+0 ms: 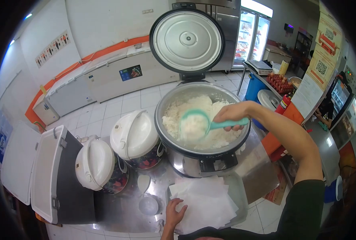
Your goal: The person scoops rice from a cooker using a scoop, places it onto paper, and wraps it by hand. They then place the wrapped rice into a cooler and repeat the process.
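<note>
Head view: scooping rice (202, 103), centre.
Right hand (232, 115) clenches scoop (215, 125); left hand (174, 212) half-open at papers (207, 203); likely needs level lift.

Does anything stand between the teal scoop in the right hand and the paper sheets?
Yes: the rice cooker's near rim and black front handle stand between teal scoop and paper sheets. The left hand is only at the sheets' left edge.

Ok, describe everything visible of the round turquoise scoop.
The turquoise, plastic-looking scoop has a round bowl, blurred here, and a straight handle. The bowl holds white rice; the handle points toward picture right, held in the person's bare right grip. It is over the open, round silver metal cooker; whether its underside touches the rice bed below, I can't tell.
</note>
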The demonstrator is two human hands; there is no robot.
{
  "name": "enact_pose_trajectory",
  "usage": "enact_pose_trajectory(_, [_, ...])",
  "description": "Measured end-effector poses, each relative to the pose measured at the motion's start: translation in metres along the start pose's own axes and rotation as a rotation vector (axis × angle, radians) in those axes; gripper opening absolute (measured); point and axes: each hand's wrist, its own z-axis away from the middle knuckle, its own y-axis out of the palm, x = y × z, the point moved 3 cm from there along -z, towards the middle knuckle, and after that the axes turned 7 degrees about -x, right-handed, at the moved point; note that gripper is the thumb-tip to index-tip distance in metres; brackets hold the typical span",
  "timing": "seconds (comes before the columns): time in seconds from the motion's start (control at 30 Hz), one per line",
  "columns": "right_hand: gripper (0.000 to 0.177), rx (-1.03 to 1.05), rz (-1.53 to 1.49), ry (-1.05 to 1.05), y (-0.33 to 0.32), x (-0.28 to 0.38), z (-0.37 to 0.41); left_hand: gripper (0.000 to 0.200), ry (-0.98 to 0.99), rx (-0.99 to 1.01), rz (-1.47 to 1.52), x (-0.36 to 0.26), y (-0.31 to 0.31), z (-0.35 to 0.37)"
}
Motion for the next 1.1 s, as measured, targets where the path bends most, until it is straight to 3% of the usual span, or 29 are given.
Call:
enact_pose_trajectory(0.07, [0.035,-0.053,-0.016,-0.007,-0.005,0.010,0.005,0.029,-0.012,-0.005,0.000,0.002,-0.001,-0.001])
enact_pose_trajectory(0.13, [0.033,-0.325,0.359,-0.282,-0.010,0.021,0.005,0.030,-0.022,0.000,-0.008,0.004,-0.002,0.002])
enact_pose_trajectory(0.17, [0.035,-0.596,0.734,-0.921,-0.014,-0.005,-0.033,0.030,-0.024,0.006,-0.018,0.006,-0.002,0.002])
enact_pose_trajectory(0.2, [0.035,-0.594,0.728,-0.920,-0.002,-0.002,-0.025,0.030,-0.026,0.012,-0.028,0.007,-0.003,0.002])
enact_pose_trajectory(0.27, [0.038,-0.680,1.222,-0.639,0.037,0.014,-0.001,0.030,-0.038,0.017,-0.037,0.008,-0.004,0.002])
enact_pose_trajectory(0.3, [0.040,-0.699,1.256,-0.631,0.042,0.016,0.001,0.030,-0.046,0.018,-0.042,0.008,-0.004,0.001])
enact_pose_trajectory(0.4, [0.040,-0.776,1.199,-0.765,0.025,0.020,0.005,0.030,-0.012,-0.009,-0.023,0.006,-0.006,0.000])
enact_pose_trajectory(0.47, [0.039,-0.815,1.163,-0.708,0.020,0.026,0.002,0.031,-0.009,0.000,-0.017,0.009,-0.005,0.001])
enact_pose_trajectory(0.53, [0.029,-0.774,1.075,-0.406,0.016,0.017,-0.023,0.031,-0.004,0.009,-0.013,0.008,-0.004,0.003])
enact_pose_trajectory(0.57, [0.029,-0.780,1.074,-0.403,0.020,0.016,-0.030,0.031,-0.002,0.012,-0.008,0.008,-0.004,0.003])
enact_pose_trajectory(0.63, [0.023,-0.624,1.091,-0.268,0.037,0.023,-0.039,0.031,0.008,0.013,-0.005,0.005,-0.004,0.001])
enact_pose_trajectory(0.77, [0.021,-0.542,1.019,-0.212,0.050,0.051,-0.013,0.030,-0.004,-0.014,-0.013,0.005,-0.008,0.003])
enact_pose_trajectory(0.83, [0.028,-0.441,1.062,-0.158,0.052,0.052,-0.002,0.029,-0.014,-0.027,-0.019,0.007,-0.013,0.007])
enact_pose_trajectory(1.1, [0.029,-0.407,1.009,-0.154,0.060,0.070,0.035,0.030,-0.033,-0.049,-0.026,0.014,-0.024,0.016])
